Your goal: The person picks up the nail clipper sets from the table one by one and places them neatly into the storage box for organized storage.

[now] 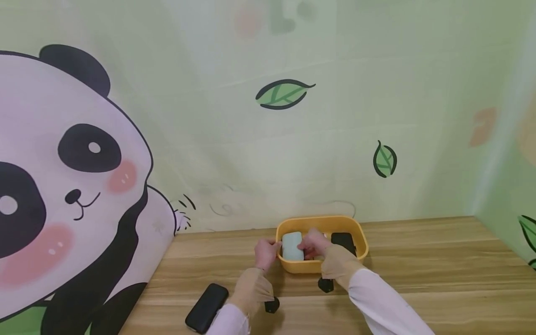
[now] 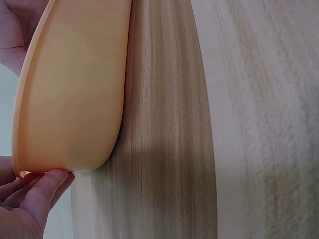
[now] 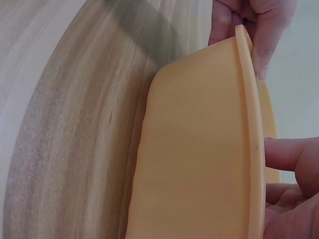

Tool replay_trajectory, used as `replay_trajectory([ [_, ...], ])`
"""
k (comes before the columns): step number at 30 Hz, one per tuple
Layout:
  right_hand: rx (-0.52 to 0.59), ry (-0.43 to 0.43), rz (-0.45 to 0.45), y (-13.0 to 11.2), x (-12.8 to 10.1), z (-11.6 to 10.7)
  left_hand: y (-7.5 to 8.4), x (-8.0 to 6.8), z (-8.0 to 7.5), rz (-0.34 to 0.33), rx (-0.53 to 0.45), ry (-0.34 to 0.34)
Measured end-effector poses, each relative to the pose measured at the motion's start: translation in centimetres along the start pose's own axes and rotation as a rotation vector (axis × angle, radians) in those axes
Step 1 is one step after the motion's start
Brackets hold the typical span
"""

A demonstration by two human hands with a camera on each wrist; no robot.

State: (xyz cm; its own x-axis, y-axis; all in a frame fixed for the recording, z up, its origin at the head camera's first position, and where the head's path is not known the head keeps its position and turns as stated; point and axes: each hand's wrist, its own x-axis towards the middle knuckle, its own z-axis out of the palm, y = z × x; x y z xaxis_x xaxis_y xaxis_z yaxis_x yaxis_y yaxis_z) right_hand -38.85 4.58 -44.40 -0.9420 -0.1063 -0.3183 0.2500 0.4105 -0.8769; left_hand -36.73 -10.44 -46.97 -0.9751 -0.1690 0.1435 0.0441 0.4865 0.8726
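A yellow plastic bin (image 1: 301, 267) stands on the table against the backdrop. At its left end my left hand (image 1: 266, 253) grips the rim, thumb and fingers on either side of the wall, as the left wrist view also shows; there the hand (image 2: 35, 204) is at the lower left. Inside the bin, a pale blue rounded block (image 1: 292, 246) stands at the left. My right hand (image 1: 315, 243) reaches in and pinches the block's right edge. In the right wrist view the bin wall hides that hand's (image 3: 294, 194) fingertips and the block.
A black phone-like slab (image 1: 207, 307) lies on the wooden table (image 1: 418, 279), left of the left forearm. Another black object (image 1: 343, 241) is in the bin's right part. A green backdrop with a panda (image 1: 83, 177) rises behind. Black wrist devices (image 1: 272, 305) hang below both wrists.
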Motion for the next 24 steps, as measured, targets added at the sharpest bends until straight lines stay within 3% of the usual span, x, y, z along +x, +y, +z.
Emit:
replay_trajectory([
  [16, -0.040, 0.025, 0.015, -0.40, -0.06, -0.21, 0.27, -0.13, -0.15, 0.010, -0.006, -0.004],
  [24, 0.006, 0.002, 0.029, -0.23, -0.05, -0.53, 0.25, -0.12, -0.07, -0.003, -0.011, 0.002],
])
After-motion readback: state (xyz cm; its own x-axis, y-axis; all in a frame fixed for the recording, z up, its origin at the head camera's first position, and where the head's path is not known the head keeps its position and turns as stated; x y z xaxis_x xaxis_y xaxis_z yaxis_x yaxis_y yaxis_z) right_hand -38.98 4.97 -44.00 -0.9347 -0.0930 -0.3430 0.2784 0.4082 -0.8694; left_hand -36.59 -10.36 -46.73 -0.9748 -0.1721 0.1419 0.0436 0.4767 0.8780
